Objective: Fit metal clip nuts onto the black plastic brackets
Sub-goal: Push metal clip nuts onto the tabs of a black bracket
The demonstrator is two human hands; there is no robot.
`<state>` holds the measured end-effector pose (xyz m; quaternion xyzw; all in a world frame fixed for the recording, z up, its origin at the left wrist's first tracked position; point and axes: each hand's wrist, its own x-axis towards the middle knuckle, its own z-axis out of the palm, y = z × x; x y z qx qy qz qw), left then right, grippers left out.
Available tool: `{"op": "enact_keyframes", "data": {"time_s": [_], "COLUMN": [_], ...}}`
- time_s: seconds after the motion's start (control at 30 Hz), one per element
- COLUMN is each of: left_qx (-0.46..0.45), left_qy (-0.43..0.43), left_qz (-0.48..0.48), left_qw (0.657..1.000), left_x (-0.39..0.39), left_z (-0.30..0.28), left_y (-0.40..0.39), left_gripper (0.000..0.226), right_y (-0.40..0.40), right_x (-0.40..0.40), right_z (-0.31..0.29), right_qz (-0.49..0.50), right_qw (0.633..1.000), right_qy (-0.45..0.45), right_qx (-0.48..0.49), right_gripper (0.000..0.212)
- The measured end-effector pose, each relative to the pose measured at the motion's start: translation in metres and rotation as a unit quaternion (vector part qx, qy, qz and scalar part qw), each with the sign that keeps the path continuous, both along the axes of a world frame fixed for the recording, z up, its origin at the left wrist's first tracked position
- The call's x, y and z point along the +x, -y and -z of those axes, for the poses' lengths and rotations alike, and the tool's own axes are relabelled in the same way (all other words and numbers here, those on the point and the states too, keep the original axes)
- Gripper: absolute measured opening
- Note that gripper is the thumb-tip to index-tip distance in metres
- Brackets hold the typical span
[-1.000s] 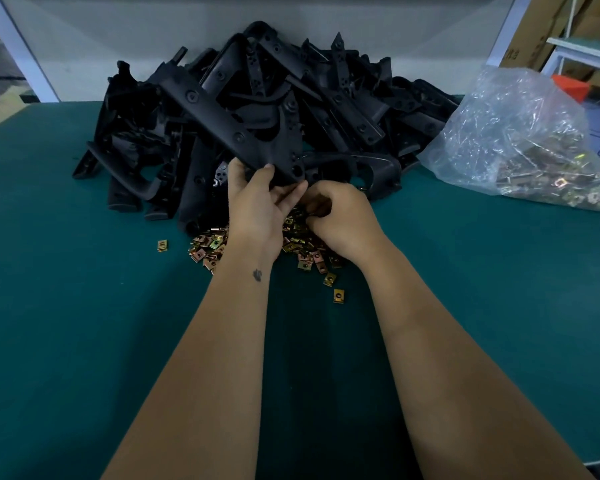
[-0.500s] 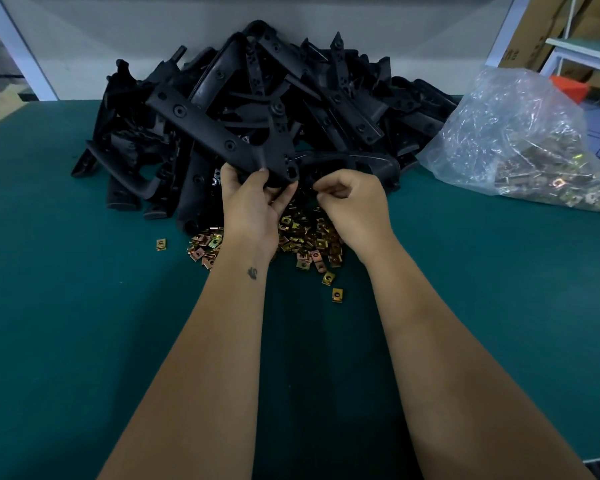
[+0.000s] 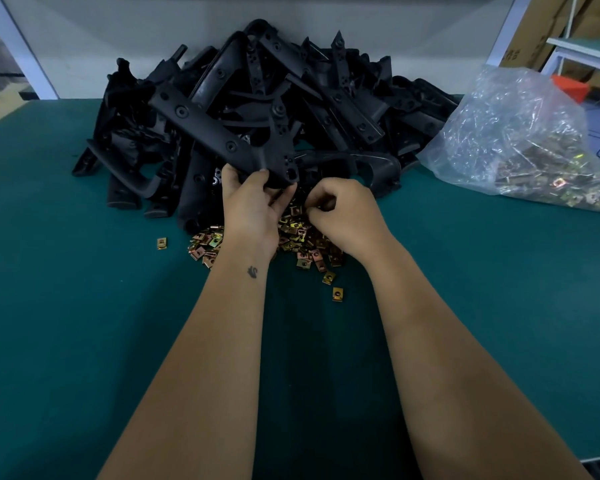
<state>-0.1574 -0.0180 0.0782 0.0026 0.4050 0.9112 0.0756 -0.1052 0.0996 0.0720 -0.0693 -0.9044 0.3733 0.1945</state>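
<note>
Centrally, left hand [image 3: 250,206] gripping lower end of black bracket [image 3: 222,140], raised over bracket heap [image 3: 326,98] at upper centre; right hand [image 3: 343,213] just beside, fingers curled tight, content hidden. Below both, loose clip nuts [image 3: 305,237] on green table [image 3: 66,306]; bagged nuts [image 3: 520,143] upper right

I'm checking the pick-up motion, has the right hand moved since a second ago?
Yes. The right hand has drawn back slightly toward the person, away from the black bracket pile, and now sits over the loose clip nuts.
</note>
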Motion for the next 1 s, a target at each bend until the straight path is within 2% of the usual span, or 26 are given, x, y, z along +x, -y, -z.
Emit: {"op": "enact_keyframes", "data": {"time_s": [0.1,0.2,0.27,0.53,0.6,0.7,0.83,1.0], "left_qx": [0.007,0.012,0.011,0.002,0.001,0.002,-0.004,-0.006], "left_qy": [0.004,0.008,0.008,0.005,0.006,0.004,-0.008,-0.006], "left_qz": [-0.001,0.001,0.003,0.008,0.007,0.008,0.027,0.045], "left_qw": [1.000,1.000,1.000,1.000,1.000,1.000,1.000,0.999], "left_x": [-0.001,-0.001,0.000,0.000,0.000,0.000,0.000,0.000], "left_z": [0.000,0.000,0.000,-0.001,0.000,-0.001,-0.001,0.000], "left_y": [0.000,0.000,0.000,-0.001,-0.001,-0.002,-0.001,-0.002], "left_gripper": [0.020,0.020,0.020,0.023,0.024,0.024,0.022,0.023], "right_y": [-0.001,-0.005,-0.005,-0.003,-0.003,-0.004,-0.005,-0.005], "right_x": [0.001,0.000,0.000,0.000,0.000,0.000,0.003,0.003], "right_z": [-0.001,0.000,0.000,-0.001,-0.001,-0.005,-0.013,-0.016], "right_qz": [0.002,0.000,0.003,0.017,0.021,0.037,0.010,-0.005], "right_qw": [1.000,0.993,0.989,0.996,0.999,0.989,0.942,0.888], "right_qy": [0.018,0.072,0.082,0.060,0.034,-0.044,-0.113,-0.131], "right_qx": [-0.005,0.093,0.127,0.057,0.009,-0.133,-0.317,-0.440], "right_gripper": [0.015,0.030,0.033,0.015,0.015,0.022,0.028,0.035]}}
